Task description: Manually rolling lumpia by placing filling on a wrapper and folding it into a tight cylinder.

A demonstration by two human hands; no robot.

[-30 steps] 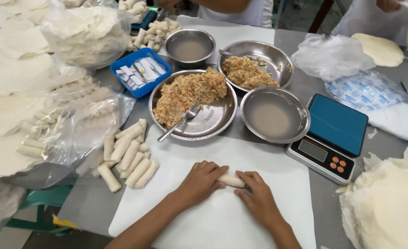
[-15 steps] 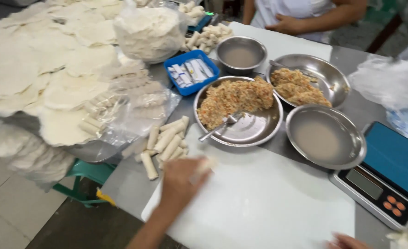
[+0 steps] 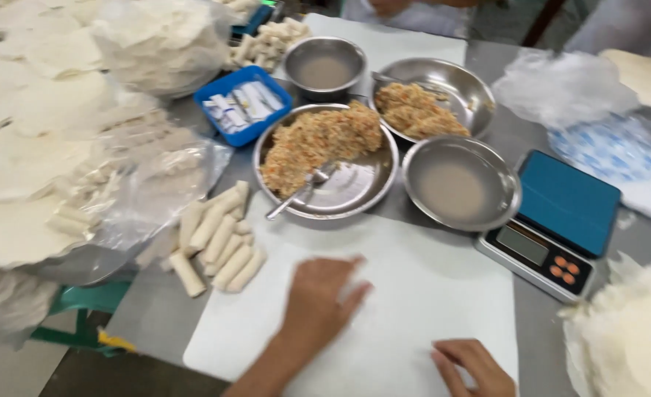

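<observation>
Both hands rest on the white board (image 3: 413, 294), which I take as the landmark for all positions below.

Head view, hands:
- Left hand (image 3: 322, 301): lies flat on the near-left part of the board, palm down, fingers spread and pointing away from me. It holds nothing that I can see; motion blur hides fine detail.
- Right hand (image 3: 472, 364): sits at the near edge of the board, partly cut off by the frame. Its fingers curl loosely inward. I cannot tell whether anything lies under them.

Head view, things around the board:
- Rolls (image 3: 219, 239): a cluster of pale finished rolls lies just off the left edge of the board, nearest to the left hand but apart from it.
- Filling pan (image 3: 325, 158): a round steel pan touches the far edge of the board. It holds orange-flecked filling on its left and far side, with a fork (image 3: 299, 195) resting in it.
- Liquid pan (image 3: 461, 184): beyond the far right of the board, holding cloudy liquid.
- Scale (image 3: 553, 220): off the right edge of the board, blue top, grey front.
- Wrappers (image 3: 627, 338): a pale stack off the near-right corner of the board.
- Blue tray (image 3: 244, 104): beyond the far-left corner, past the filling pan.
</observation>
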